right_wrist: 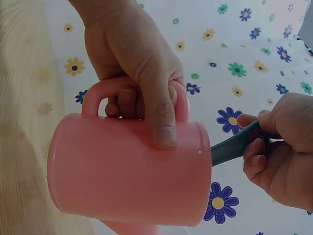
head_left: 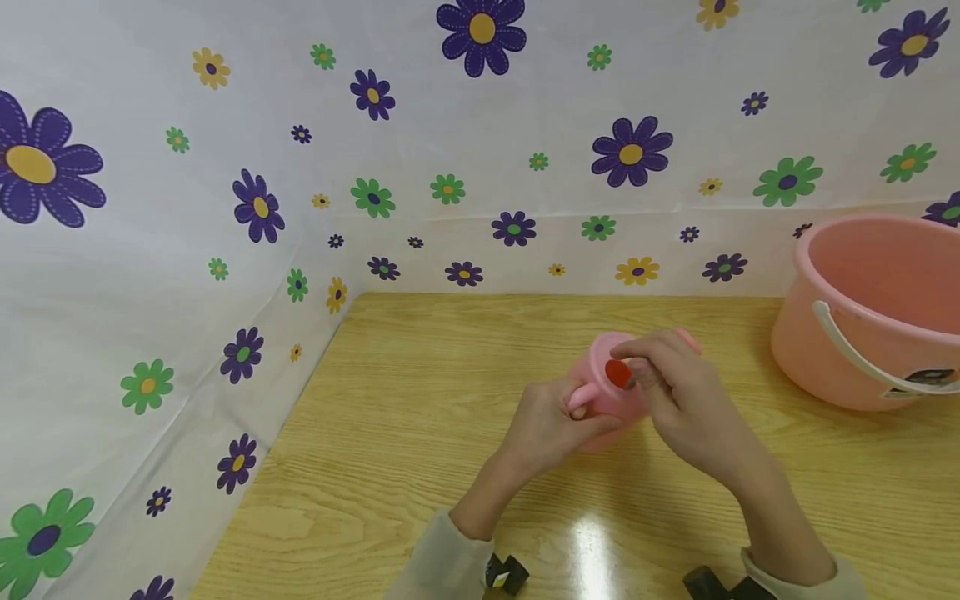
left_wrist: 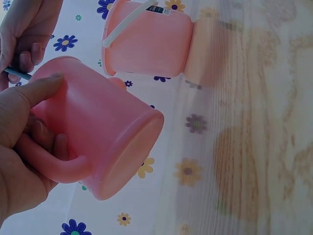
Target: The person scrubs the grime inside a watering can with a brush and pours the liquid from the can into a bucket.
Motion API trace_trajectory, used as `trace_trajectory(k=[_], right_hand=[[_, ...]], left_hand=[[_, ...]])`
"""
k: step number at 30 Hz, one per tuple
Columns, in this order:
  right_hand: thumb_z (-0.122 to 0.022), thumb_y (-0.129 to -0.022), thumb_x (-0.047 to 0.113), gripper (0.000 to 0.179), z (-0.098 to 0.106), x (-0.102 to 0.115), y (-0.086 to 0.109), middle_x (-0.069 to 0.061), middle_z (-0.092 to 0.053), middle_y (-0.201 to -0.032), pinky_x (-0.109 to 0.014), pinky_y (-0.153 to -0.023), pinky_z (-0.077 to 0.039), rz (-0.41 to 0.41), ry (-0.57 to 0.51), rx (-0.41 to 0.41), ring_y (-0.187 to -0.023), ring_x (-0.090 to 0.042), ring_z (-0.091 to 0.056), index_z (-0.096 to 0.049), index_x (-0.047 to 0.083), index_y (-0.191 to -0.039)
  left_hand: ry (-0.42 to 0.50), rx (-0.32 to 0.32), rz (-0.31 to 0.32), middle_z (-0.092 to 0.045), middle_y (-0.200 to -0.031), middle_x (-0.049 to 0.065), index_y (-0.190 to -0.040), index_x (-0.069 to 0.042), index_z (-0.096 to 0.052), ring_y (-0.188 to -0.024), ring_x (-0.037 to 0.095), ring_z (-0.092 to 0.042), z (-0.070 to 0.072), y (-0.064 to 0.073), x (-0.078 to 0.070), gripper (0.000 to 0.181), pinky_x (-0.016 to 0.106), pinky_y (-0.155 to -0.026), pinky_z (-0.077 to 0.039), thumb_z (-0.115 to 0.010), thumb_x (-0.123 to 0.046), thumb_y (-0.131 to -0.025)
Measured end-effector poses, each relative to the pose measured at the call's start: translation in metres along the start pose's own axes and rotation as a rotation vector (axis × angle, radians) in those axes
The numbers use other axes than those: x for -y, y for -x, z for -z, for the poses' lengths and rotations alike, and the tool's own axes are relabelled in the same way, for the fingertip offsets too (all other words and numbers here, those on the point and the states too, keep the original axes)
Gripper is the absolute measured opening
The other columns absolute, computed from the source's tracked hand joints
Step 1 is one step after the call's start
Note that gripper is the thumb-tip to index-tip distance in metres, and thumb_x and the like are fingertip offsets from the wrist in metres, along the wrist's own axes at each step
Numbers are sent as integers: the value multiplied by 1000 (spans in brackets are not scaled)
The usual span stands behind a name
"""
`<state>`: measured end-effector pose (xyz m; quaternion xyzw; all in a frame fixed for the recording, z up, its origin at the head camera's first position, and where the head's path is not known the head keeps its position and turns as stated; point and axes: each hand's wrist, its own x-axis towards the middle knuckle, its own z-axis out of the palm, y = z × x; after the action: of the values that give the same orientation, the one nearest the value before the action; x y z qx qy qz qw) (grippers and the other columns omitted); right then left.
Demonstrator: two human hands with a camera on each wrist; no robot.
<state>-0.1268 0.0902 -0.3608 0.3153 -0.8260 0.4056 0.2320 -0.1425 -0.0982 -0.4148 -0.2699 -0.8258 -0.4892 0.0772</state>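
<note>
A small pink watering can [head_left: 609, 406] is held tilted above the table, its mouth towards my right hand. My left hand [head_left: 543, 421] grips its side handle [left_wrist: 54, 161], with the thumb laid along the can's wall. Part of a pink spout [head_left: 686, 338] shows on the far side. My right hand [head_left: 686, 400] pinches the outer end of a dark green handle [right_wrist: 234, 147], which runs in through the can's mouth. From the head, a red rounded end [head_left: 618, 373] shows beside those fingertips. The can hides whatever is at the handle's inner end.
A large pink bucket [head_left: 795, 333] with a white carrying handle [head_left: 847, 350] stands at the right of the wooden table [head_left: 420, 417]. White flower-patterned sheeting [head_left: 420, 125] rises behind the table and along its left side.
</note>
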Motion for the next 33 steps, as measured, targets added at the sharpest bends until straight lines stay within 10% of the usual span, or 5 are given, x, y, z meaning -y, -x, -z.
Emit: trace_trajectory(k=[14,33], right_hand=[[-58,-93,-9,17,-2,-2,-1,-7,-62,-96,-18,-78,-45,-18,-24,35,-90,-14,-53,-66,-1,-105],[-55,-94,-12,18,4,0,0,-5,-59,-98,-21,-80,-49,-44,-23,133,-93,-16,-53,-63,3,-102]], left_hand=[[-23,-8,-6,-37,-61,-7,-68,-12,-44,-54,-2,-34,-2,0,0,42,15,-48,-27,-84,-17,-81],[41,-3,-26,-43,-63,-5,-102,-4,-65,-54,-1,-37,-4,0,1,29,16,-48,-30,-82,-13,-82]])
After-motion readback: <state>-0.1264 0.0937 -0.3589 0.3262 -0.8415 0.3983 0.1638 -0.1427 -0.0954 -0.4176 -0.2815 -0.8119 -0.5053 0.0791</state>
